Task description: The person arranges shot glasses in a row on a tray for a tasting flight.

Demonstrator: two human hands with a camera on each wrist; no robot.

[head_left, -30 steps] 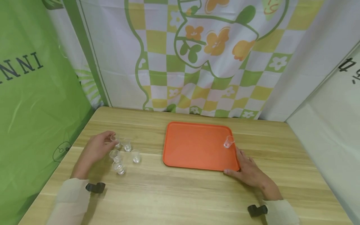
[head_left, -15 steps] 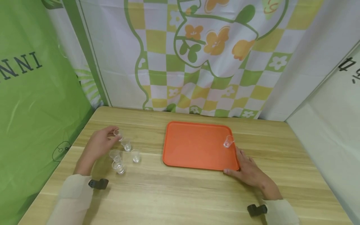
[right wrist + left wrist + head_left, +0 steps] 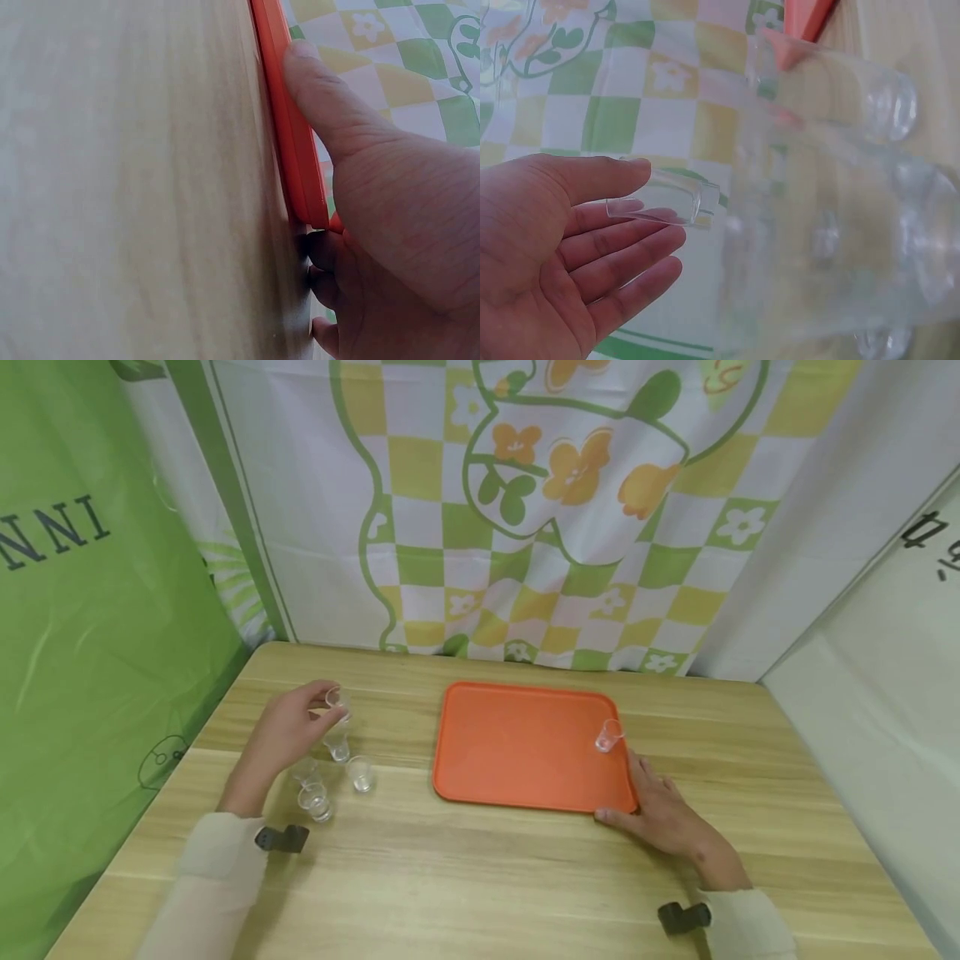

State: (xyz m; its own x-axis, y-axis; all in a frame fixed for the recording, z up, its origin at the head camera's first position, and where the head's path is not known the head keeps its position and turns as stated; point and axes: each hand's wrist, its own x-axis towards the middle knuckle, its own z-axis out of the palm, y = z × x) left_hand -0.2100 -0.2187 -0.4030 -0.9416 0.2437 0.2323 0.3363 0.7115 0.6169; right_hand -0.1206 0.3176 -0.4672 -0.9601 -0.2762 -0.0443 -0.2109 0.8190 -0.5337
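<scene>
My left hand [image 3: 285, 727] pinches a small clear shot glass [image 3: 667, 196] between thumb and fingers. In the head view this glass is held above the left side of the table, just behind the other glasses. Several similar shot glasses [image 3: 361, 774] stand below and beside that hand; one [image 3: 340, 749] is partly behind its fingertips. To the right lies an orange rectangular tray [image 3: 525, 752], with a single shot glass [image 3: 608, 737] near its right edge. My right hand [image 3: 663, 814] rests against the tray's near right corner, thumb along the front rim, fingers along the right side.
The wooden table [image 3: 480, 885] backs onto a patterned curtain [image 3: 517, 610]. Green fabric [image 3: 90, 693] hangs along the left and a white sheet [image 3: 885, 635] on the right. In the left wrist view, nearby glasses [image 3: 840, 225] loom large and blurred.
My left hand has lifted the shot glass and moved it right and farther back, past the standing glasses. The right hand and the tray have stayed in place.
</scene>
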